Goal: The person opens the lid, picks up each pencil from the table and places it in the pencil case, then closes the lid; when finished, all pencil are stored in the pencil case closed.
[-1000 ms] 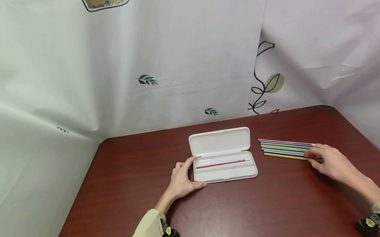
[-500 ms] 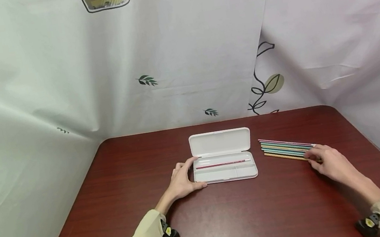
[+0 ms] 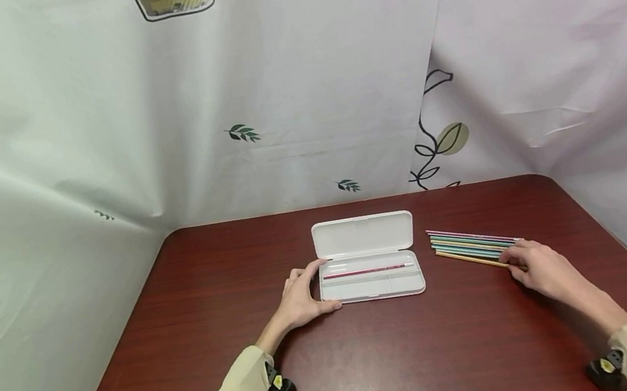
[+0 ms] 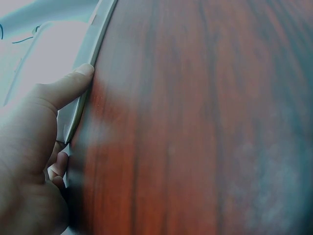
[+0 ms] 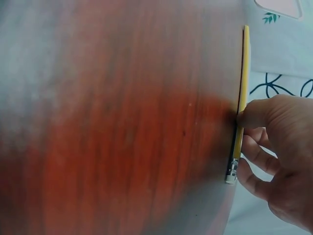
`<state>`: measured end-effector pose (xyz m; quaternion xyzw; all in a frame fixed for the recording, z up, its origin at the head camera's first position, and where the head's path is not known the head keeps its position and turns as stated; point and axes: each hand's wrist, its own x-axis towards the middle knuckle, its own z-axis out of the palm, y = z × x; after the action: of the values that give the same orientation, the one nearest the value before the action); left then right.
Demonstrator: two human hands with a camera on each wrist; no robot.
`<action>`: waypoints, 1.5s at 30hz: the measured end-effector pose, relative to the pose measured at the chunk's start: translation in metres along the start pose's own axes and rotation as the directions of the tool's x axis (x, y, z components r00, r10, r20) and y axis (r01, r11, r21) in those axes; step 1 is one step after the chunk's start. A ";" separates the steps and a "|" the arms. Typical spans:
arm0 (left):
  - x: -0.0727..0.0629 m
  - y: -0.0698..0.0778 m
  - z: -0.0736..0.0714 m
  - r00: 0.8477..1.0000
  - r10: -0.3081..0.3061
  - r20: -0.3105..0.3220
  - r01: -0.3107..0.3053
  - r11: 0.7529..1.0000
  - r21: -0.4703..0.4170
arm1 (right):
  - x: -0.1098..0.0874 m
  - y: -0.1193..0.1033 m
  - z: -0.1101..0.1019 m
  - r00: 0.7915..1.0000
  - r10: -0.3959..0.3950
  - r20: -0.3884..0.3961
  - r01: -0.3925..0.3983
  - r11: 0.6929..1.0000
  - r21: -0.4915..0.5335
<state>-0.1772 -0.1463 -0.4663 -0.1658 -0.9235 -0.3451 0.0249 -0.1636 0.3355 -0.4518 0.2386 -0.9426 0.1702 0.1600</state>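
Observation:
A white pencil case (image 3: 358,289) lies with its lid raised in the middle of the table. One red pencil (image 3: 364,272) rests in its rear compartment. My left hand (image 3: 297,300) holds the case's left end, thumb at the front edge and index finger at the back corner; in the left wrist view the thumb (image 4: 73,85) presses the rim. To the right, several coloured pencils (image 3: 472,240) lie side by side. My right hand (image 3: 546,270) pinches the nearest one, a yellow pencil (image 5: 243,83), near its eraser end. The right fingers partly hide the row's right ends.
The dark red wooden table (image 3: 387,360) reaches back to a pale printed curtain (image 3: 298,90), which also hangs along both sides. The raised lid (image 3: 363,235) stands at the back of the case.
The right hand has shifted very slightly, and the yellow pencil's near end has swung a little away from the row. The left hand and the pencil case stay in place.

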 end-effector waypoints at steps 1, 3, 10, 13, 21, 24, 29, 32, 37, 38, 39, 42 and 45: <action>0.000 0.000 0.000 1.000 -0.002 0.000 0.002 1.000 0.001 | 0.000 0.000 0.000 1.000 0.002 0.006 -0.001 1.000 -0.002; 0.000 0.000 0.000 1.000 -0.003 0.001 0.003 1.000 0.001 | 0.001 0.000 0.000 1.000 0.004 0.015 -0.004 1.000 -0.008; 0.000 0.000 0.000 1.000 -0.004 0.004 0.004 1.000 0.002 | 0.002 -0.001 -0.002 0.999 0.016 0.044 -0.016 1.000 -0.011; 0.000 0.000 0.000 1.000 -0.004 0.006 0.004 1.000 0.005 | 0.002 -0.002 -0.002 0.999 0.014 0.043 -0.014 1.000 -0.008; 0.000 0.000 0.000 1.000 -0.004 0.004 0.004 1.000 0.005 | 0.005 -0.005 -0.001 1.000 -0.008 0.019 0.008 1.000 0.007; -0.001 0.000 0.000 1.000 -0.004 0.004 0.004 1.000 0.003 | 0.007 -0.008 -0.001 1.000 -0.002 0.023 0.002 1.000 0.007; 0.000 0.000 0.000 1.000 -0.004 0.005 0.004 1.000 0.003 | 0.012 -0.015 -0.002 1.000 -0.018 0.021 0.017 1.000 0.019; 0.000 0.000 0.000 1.000 -0.005 0.006 0.005 1.000 0.002 | 0.016 -0.020 -0.001 0.999 -0.044 0.008 0.044 0.999 0.024; 0.001 0.000 0.000 1.000 -0.006 0.009 0.005 1.000 0.007 | 0.023 -0.028 -0.001 0.997 -0.080 -0.002 0.080 0.996 0.036; 0.001 0.000 0.000 1.000 -0.006 0.010 0.006 1.000 0.008 | 0.025 -0.029 0.000 0.996 -0.088 -0.006 0.089 0.995 0.038; 0.001 0.000 0.000 1.000 -0.005 0.010 0.005 1.000 0.008 | 0.026 -0.031 0.000 0.995 -0.100 -0.013 0.100 0.994 0.038; 0.000 0.000 0.000 1.000 -0.004 0.009 0.004 1.000 0.003 | 0.030 -0.035 0.002 0.991 -0.133 -0.032 0.134 0.990 0.045; 0.000 0.000 0.000 1.000 -0.007 0.012 0.007 1.000 0.003 | 0.035 -0.039 0.004 0.987 -0.156 -0.042 0.159 0.986 0.055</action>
<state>-0.1772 -0.1467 -0.4664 -0.1647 -0.9247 -0.3427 0.0185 -0.1736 0.2874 -0.4329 0.3136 -0.9122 0.1889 0.1838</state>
